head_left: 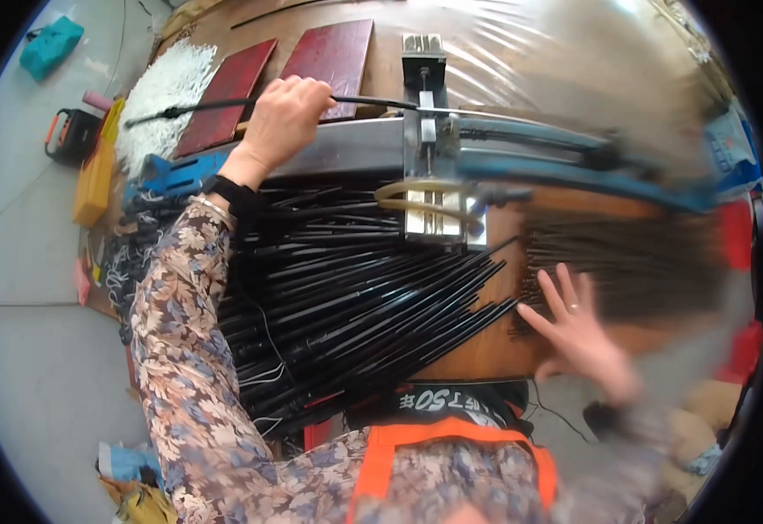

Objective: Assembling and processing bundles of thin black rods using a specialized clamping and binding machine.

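My left hand [284,120] is closed around a long thin black rod [368,101] above the rail of a bench fixture. The rod runs sideways, its right part reaching the metal clamp block [423,65] of the fixture. My right hand [573,325] has its fingers spread and holds nothing. It hovers by the right tips of a large heap of black rods [338,301], near a bundle of thin dark brown rods [626,262]. The right hand and that bundle are partly blurred.
A blue rail [565,166] crosses the bench, with a yellowish hose [425,194] looped at the fixture. Behind lie two dark red boards [327,57] and a pile of white strands [161,100]. A yellow box [95,188] and black case [73,135] stand left.
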{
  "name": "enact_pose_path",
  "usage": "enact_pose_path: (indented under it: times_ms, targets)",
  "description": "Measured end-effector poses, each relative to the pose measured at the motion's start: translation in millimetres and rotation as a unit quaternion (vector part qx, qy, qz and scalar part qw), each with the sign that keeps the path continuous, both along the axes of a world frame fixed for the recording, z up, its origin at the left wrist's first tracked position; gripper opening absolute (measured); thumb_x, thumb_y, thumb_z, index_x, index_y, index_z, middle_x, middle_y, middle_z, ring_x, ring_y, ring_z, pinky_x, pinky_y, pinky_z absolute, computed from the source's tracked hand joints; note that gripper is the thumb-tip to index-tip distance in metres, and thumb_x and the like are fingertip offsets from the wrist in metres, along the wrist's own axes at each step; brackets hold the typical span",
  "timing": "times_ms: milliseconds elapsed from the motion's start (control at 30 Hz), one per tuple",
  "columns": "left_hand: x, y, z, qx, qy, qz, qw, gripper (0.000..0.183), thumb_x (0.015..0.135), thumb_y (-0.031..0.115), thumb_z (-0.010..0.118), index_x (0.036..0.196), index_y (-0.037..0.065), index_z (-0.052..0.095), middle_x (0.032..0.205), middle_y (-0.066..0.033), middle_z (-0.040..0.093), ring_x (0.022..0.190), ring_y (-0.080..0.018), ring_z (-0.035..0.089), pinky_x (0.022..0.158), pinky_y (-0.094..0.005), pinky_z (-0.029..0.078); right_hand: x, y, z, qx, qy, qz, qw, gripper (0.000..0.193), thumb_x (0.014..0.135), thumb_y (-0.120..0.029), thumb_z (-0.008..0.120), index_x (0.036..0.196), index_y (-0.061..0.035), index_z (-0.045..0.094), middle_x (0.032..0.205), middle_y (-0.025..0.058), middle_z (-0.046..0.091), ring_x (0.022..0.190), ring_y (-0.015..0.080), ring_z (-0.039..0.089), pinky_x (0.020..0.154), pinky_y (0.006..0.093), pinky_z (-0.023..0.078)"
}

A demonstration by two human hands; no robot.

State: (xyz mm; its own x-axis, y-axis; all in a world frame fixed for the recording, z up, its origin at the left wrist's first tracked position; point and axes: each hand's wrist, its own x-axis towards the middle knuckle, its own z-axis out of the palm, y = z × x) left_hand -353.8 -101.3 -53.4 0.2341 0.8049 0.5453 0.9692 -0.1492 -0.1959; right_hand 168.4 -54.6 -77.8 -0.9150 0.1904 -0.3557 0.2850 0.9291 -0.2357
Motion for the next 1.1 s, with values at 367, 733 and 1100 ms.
enact_pose_path:
  times_ms: [367, 733, 1100]
  targets:
    - [206.7, -131.1, -10.5, -0.273, -0.080, 0.098, 0.954, 0.023, 0.084, 0.034, 0.074, 0.087, 0.012, 0.067, 0.088, -0.0046, 0.060, 0.090, -0.0250, 0.059, 0.079, -0.0416, 0.044, -14.2, 25.2, -56.4, 0.073, 0.353, -0.031, 0.932, 0.045, 0.070, -0.015, 0.082, 0.113, -0.0114, 0.072, 0.131, 0.0128, 0.064, 0.128, 0.0371, 0.054, 0.106, 0.0540, 0.043]
    - [236.9, -151.4, -53.5, -0.255, -0.147, 0.101, 0.950, 0.022, 0.088, 0.009, 0.060, 0.109, 0.004, 0.058, 0.097, -0.0165, 0.056, 0.089, -0.0374, 0.060, 0.068, -0.0484, 0.053, -53.9, 49.5, -31.3, -0.122, 0.318, -0.254, 0.905, 0.024, 0.093, -0.030, 0.070, 0.107, -0.0102, 0.074, 0.093, 0.0166, 0.073, 0.086, 0.0328, 0.073, 0.074, 0.0397, 0.057]
    - [272.8, -136.1, 46.6, -0.281, -0.128, 0.048, 0.950, 0.046, 0.095, 0.017, 0.065, 0.140, 0.017, 0.057, 0.072, -0.0084, 0.054, 0.054, -0.0273, 0.061, 0.045, -0.0404, 0.049, -15.1, 38.3, -31.7, -0.375, 0.409, -0.269, 0.787, 0.023, 0.098, -0.023, 0.064, 0.107, -0.0060, 0.076, 0.080, 0.0076, 0.072, 0.076, 0.0195, 0.067, 0.073, 0.0345, 0.053]
